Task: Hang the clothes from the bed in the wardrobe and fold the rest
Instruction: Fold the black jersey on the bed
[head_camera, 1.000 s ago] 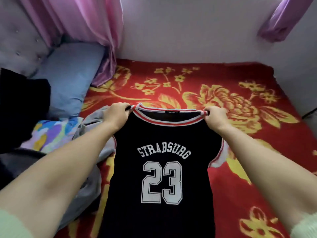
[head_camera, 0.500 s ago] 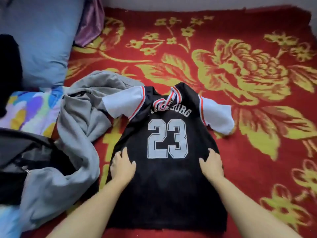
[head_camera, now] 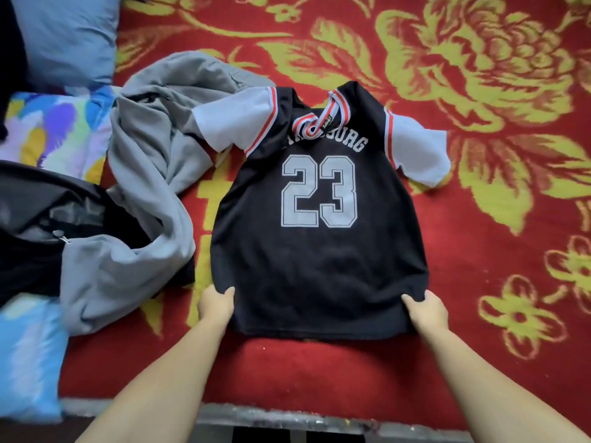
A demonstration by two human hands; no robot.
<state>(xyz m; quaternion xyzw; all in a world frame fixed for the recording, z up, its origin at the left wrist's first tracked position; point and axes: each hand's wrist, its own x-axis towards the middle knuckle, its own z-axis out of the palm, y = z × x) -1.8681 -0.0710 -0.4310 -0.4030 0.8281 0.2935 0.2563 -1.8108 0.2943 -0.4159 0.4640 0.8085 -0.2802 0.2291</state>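
A black jersey (head_camera: 319,257) with a white 23, white sleeves and red-striped trim lies front up on the red flowered bedspread (head_camera: 499,238). Its collar is crumpled over the lettering. My left hand (head_camera: 215,304) grips the bottom left corner of its hem, thumb on top. My right hand (head_camera: 427,310) grips the bottom right corner the same way. The fingers of both hands are tucked under the cloth.
A grey hooded garment (head_camera: 150,174) lies crumpled just left of the jersey, its sleeve touching the jersey's left sleeve. Black clothing (head_camera: 35,212) and a colourful patterned cloth (head_camera: 51,129) lie further left, a blue pillow (head_camera: 67,36) behind. The bed's edge (head_camera: 287,420) is near me.
I laid the held-up jersey down on the bed. My hands pressed flat on its middle, then slid down to the hem corners and took hold of them.
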